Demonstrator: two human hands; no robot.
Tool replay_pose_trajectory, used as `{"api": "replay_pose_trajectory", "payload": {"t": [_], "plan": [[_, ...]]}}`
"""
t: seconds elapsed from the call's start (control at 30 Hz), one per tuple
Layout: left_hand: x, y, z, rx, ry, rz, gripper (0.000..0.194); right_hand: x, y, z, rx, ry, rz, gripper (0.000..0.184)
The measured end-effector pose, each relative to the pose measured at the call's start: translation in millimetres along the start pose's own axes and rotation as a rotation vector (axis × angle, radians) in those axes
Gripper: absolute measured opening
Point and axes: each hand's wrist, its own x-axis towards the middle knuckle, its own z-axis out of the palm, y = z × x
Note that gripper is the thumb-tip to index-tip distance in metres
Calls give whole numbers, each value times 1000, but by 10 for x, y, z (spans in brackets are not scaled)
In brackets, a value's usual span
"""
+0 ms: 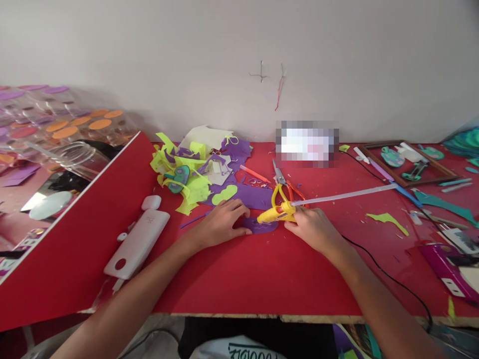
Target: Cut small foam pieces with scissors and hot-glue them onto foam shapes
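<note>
Red tabletop [232, 284] stretches from its rough front edge, low in the frame, to the hands at centre, leaving room there. The left hand [226, 222], thumb and fingers parted, rests at the left end of a purple piece [267, 228]; the right hand [314, 227] grips a yellow glue gun [275, 214], nozzle above that piece. Close behind, scissors [280, 177] and scraps [196, 187] crowd centre and left, before the pale wall [168, 60].

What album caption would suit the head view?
Left hand at a purple cutout, right hand holding a yellow glue gun over it.
</note>
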Motion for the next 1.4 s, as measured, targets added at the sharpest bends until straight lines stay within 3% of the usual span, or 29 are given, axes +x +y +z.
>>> {"api": "replay_pose_trajectory", "payload": {"t": [0.4,0.67,1.07,1.3,1.4], "plan": [[9,12,-11,6,-11,-6,34,-35,83,-46,13,-62,-24,16],[-5,-2,6,-15,-1,-6,36,-35,142,-46,15,-86,10,6],[-2,10,-7,-7,-16,-12,35,-57,223,-170,112,-185,-2,19],[-3,-12,6,-6,-3,-1,36,-73,226,-123,48,-19,19,8],[-4,-17,11,-8,4,1,37,-74,210,-105,26,62,38,22]]}}
